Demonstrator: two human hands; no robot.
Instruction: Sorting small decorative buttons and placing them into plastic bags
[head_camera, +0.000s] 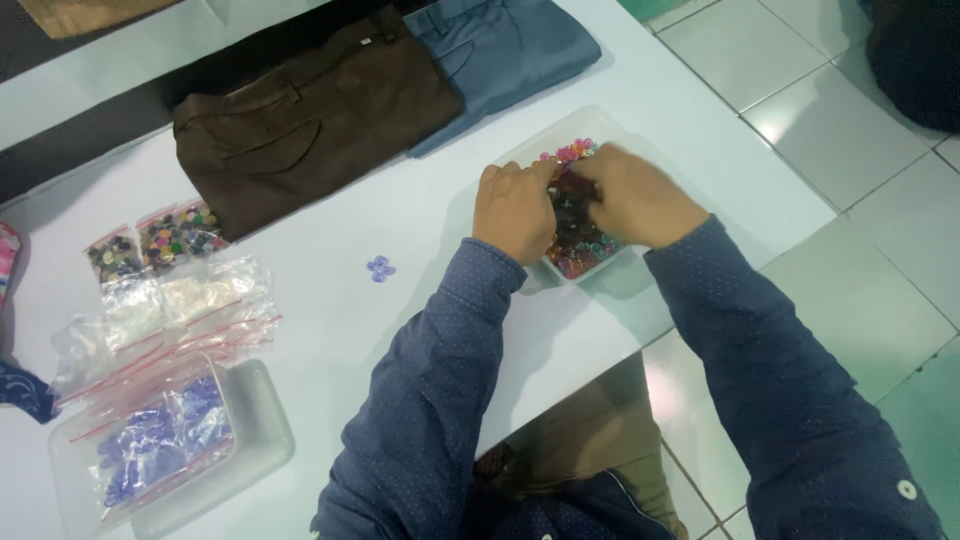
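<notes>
- Dark blue dotted sleeves are filling the bottom of the view, both reaching forward over a white table; tan trousers are showing between them below the table edge.
- Sitting at the near left corner: a clear plastic tub holding a zip bag of blue-violet beads.
- Lying just behind it: a pile of clear zip bags with red seal strips, then three small bags of mixed dark beads side by side.
- Folded brown trousers and folded blue-grey trousers are lying along the far edge, touching each other (the blue pair is just beside the tray's far corner).
- Two violet beads are sitting loose on the table, left of the left forearm, apart from everything else.
- Nothing is blocking the tray; only the hands themselves are covering its middle.
- Clear bead tray is lying at the right side of the table, near its right edge, directly under both hands.
- Left hand is resting curled over the tray's left rim, fingertips dipping into the beads; can't tell if it's pinching anything.
- Right hand is lying over the tray's right half, fingers bent down toward the centre; grip likewise hidden.
- Mixed beads are looking small, round, glossy: pink at the far end, orange, teal and dark ones toward the near end.
</notes>
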